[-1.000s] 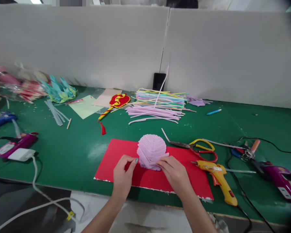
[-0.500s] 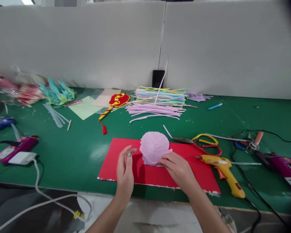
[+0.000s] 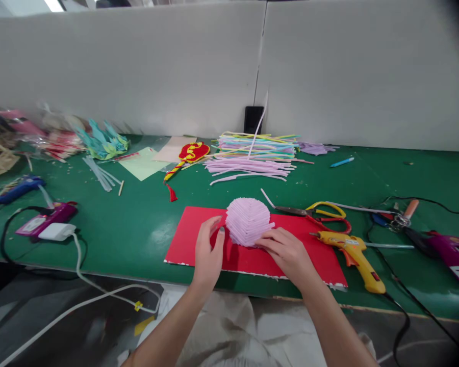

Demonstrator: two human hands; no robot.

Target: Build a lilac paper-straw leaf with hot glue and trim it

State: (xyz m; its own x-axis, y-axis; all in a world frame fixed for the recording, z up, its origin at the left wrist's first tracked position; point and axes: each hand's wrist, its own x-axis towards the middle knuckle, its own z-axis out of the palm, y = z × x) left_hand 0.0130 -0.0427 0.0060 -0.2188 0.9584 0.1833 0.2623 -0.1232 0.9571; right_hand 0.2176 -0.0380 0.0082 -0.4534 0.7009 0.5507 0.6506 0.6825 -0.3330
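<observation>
A rounded, leaf-like piece made of lilac pipe cleaners lies on a red board, its rows meeting in a V pattern along the middle. At its lower right edge, my right hand pinches a lilac pipe cleaner whose end sticks out past the piece. The fingertips partly hide the grip. My left hand is beside the piece's left edge, thumb and fingers apart, holding nothing. Scissors with yellow and red handles lie right of the piece, partly on the board.
A yellow glue gun lies at the board's right end, its cable trailing off the front edge. Behind are stacked pipe cleaners and a red and yellow fan-shaped ornament. A purple device with a white plug is at left.
The camera view has shifted slightly, so the table scene sits higher and further right on the left side. My left hand has come closer to the lilac piece; my right hand keeps its pinch.
</observation>
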